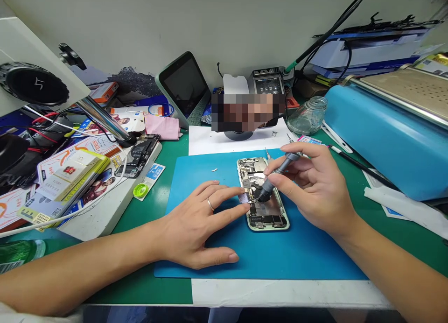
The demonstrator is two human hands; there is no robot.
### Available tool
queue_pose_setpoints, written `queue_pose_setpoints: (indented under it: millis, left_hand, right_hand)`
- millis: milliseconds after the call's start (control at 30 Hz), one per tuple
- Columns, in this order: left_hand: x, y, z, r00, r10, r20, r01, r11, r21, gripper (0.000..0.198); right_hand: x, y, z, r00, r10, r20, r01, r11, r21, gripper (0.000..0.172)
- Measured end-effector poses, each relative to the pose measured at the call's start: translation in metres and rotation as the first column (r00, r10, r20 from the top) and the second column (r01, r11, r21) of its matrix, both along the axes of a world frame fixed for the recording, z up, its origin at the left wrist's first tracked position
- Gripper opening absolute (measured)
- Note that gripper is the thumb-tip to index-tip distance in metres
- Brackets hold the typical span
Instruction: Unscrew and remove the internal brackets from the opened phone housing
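Left hand (205,225), fingers spread, touches an opened phone (270,208) near a mat's (191,176) far edge; right hand (320,187) pinches a grey tool (271,184).

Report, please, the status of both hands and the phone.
Right hand holding screwdriver, tip at opened phone. Left hand at phone's left edge, fingers close to tip. Phone flat on blue mat.

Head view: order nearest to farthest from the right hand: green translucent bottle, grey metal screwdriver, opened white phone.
1. Grey metal screwdriver: held in the right hand.
2. Opened white phone: just left.
3. Green translucent bottle: far left edge.
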State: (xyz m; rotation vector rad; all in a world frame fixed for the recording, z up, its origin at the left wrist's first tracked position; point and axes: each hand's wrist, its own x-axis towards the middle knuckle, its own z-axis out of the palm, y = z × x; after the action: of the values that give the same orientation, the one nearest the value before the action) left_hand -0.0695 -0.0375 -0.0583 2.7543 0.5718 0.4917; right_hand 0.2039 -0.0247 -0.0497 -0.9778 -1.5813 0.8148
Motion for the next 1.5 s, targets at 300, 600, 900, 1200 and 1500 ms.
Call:
queue_pose_setpoints:
  millis: [300, 600, 900, 1200, 1500]
  left_hand:
    - [0.0020, -0.0017, 0.0013, 0.992, 0.126, -0.019, -0.126, 0.992, -0.020, 0.049]
    - [0.0020, -0.0014, -0.0001, 0.992, 0.123, 0.023, -0.124, 0.992, 0.014, 0.035]
    - [0.0026, -0.0016, -0.0017, 0.995, 0.081, 0.051, -0.081, 0.997, -0.007, 0.028]
    - [0.0025, -0.0011, -0.0021, 0.998, 0.017, 0.058, -0.017, 1.000, -0.007, 0.022]
    - [0.0033, 0.0004, -0.0007, 0.997, 0.003, 0.083, -0.005, 1.000, 0.019, 0.018]
  right_hand:
    - [0.0008, 0.0002, 0.0011, 1.000, -0.003, 0.017, 0.003, 1.000, 0.007, 0.035]
    - [-0.0004, 0.0001, 0.0005, 1.000, -0.002, 0.030, 0.002, 1.000, 0.018, 0.035]
    - [0.0011, -0.0003, 0.0002, 1.000, 0.007, 0.020, -0.007, 1.000, 0.025, 0.037]
    - [0.0017, -0.0006, -0.0011, 1.000, 0.025, 0.002, -0.025, 1.000, 0.018, 0.039]
    - [0.0018, 0.0000, -0.0022, 0.999, 0.034, 0.003, -0.034, 0.999, 0.025, 0.039]
